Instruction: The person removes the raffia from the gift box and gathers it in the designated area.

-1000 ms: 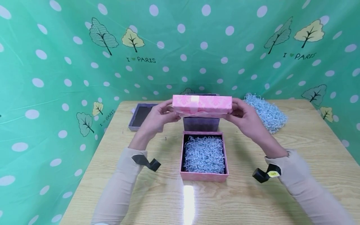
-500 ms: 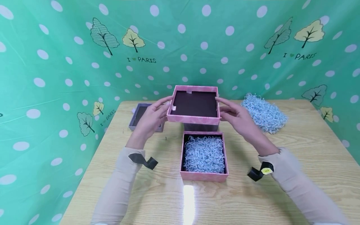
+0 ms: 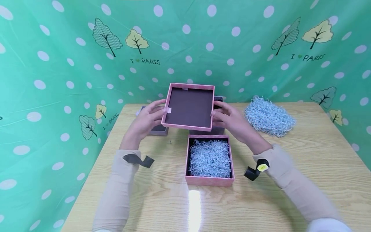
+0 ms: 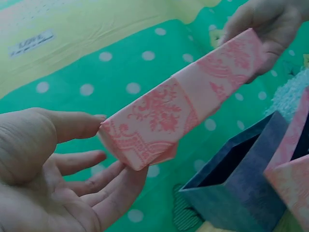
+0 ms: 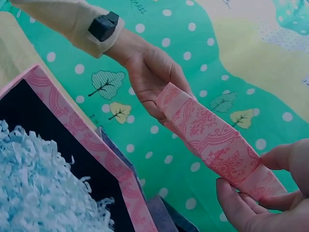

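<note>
Raised above the table is a pink patterned box lid point(image 3: 189, 108), its dark inside turned toward the head camera. My left hand point(image 3: 144, 120) grips its left edge and my right hand point(image 3: 230, 120) its right edge. In the left wrist view, thumb and fingers of the left hand point(image 4: 63, 159) pinch a corner of the lid point(image 4: 159, 111). The right wrist view has the right hand point(image 5: 270, 193) pinching the other end. Below the lid stands an open pink box point(image 3: 210, 182) filled with pale blue shredded paper point(image 3: 210, 158).
Behind the pink box is an open dark purple-grey box point(image 3: 219, 130), partly covered by the lid. A matching shallow lid point(image 3: 160, 129) lies to the left, behind the left hand. A loose heap of blue shredded paper point(image 3: 269, 116) sits at the back right. A green dotted cloth point(image 3: 203, 38) hangs behind.
Both hands have tipped the pink lid so its inside faces the head camera instead of its patterned side, and have shifted it to the left. The pink box stays put.
</note>
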`<state>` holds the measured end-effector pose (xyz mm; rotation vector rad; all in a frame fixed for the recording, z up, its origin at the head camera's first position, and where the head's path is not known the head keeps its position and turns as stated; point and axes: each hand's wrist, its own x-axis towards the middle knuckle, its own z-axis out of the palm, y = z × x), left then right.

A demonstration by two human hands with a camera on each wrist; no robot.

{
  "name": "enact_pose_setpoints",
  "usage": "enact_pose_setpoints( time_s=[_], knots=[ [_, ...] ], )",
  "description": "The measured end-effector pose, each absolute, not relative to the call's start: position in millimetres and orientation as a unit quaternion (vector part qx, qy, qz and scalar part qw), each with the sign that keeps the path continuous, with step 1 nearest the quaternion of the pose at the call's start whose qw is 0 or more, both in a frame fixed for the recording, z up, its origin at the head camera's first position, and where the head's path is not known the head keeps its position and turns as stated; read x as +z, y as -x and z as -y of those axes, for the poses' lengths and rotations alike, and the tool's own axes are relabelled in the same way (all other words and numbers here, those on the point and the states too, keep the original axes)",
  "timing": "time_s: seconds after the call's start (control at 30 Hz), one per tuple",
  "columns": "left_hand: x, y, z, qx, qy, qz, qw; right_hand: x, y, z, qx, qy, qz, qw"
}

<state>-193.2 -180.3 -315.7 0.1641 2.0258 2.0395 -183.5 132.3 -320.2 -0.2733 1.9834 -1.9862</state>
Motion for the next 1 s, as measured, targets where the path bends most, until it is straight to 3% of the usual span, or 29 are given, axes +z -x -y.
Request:
enact_pose_setpoints(
  time_s=[0.53, 1.0],
  knots=[
    [-336, 183, 246, 0.682, -0.064, -0.711, 0.16, -334, 181, -80, -0.705, 0.081, -0.662, 0.243],
    [-351, 163, 298, 0.669, -0.091, -0.716, 0.179, -352, 169, -36, -0.678, 0.099, -0.672, 0.282]
  ],
)
